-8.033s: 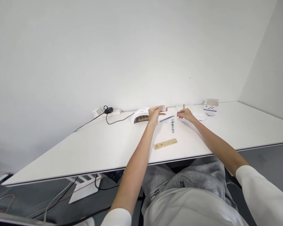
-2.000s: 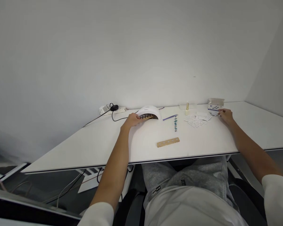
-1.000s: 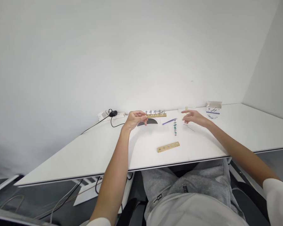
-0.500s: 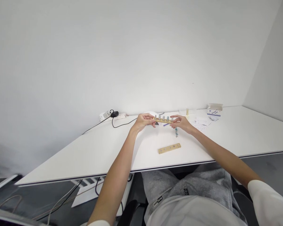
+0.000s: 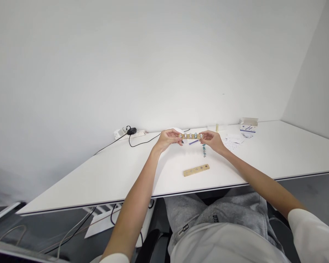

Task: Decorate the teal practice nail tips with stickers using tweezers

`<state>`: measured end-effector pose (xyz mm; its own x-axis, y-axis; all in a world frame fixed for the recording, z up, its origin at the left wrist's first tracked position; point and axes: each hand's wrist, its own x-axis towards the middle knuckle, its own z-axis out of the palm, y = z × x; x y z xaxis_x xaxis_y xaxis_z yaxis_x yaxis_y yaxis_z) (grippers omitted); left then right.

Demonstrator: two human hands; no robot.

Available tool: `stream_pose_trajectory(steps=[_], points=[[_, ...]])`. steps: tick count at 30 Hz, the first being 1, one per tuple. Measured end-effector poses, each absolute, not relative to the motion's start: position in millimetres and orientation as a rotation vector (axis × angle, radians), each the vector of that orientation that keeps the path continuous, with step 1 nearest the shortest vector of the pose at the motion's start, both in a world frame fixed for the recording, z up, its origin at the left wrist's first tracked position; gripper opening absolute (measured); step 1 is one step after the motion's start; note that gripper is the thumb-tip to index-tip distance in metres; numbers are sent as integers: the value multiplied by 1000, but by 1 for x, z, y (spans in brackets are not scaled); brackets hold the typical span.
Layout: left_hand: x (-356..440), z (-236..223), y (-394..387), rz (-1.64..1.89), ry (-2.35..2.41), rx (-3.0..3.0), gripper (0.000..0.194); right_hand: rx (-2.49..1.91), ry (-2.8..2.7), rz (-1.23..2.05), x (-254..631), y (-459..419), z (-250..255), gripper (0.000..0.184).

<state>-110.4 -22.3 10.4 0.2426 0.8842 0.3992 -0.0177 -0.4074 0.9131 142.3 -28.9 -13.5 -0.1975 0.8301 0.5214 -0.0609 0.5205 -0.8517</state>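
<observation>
Above the table I hold up a wooden nail stand (image 5: 192, 136) by its two ends. Several small glossy pieces, like false nails in silver and blue-green, stand in a row along it. My left hand (image 5: 167, 140) pinches the left end, and my right hand (image 5: 210, 140) grips the right end. Below my right hand a short row of blue-green pieces (image 5: 204, 150) is on the table. Nearer to me lies a second wooden strip (image 5: 196, 170) with several round spots along it. A thin purple stick (image 5: 193, 142) lies behind the held stand.
An open white box (image 5: 248, 125) stands at the back right, near some papers (image 5: 235, 138). A small yellowish cylinder (image 5: 216, 127) is by the wall. At the back left sit a power strip (image 5: 138, 134) and a black plug (image 5: 131, 131) with cables.
The held stand has tipped so that the upper faces of its pieces turn more towards me. Both hands keep their hold on its ends.
</observation>
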Motion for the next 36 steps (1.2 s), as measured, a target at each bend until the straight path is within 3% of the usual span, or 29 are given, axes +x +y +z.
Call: stream_pose_trajectory(steps=[7,22,27,32,36], points=[[-109,11,-23,1287,839,1656,44,-688,-1619,893,144,-29,-13,38],[-105,9,-23,1245,879,1615,50,-695,-1751,441,179,-28,5,31],[-114,-4,-9,1422,1233,1654,35,-916,-1564,250,261,-44,14,37],[-126,-20,8,1356,1563,1906,27,-1243,-1227,117,392,-82,5,45],[-127,-24,11,1298,1560,1955,27,-1544,-950,111,483,-119,-3,31]])
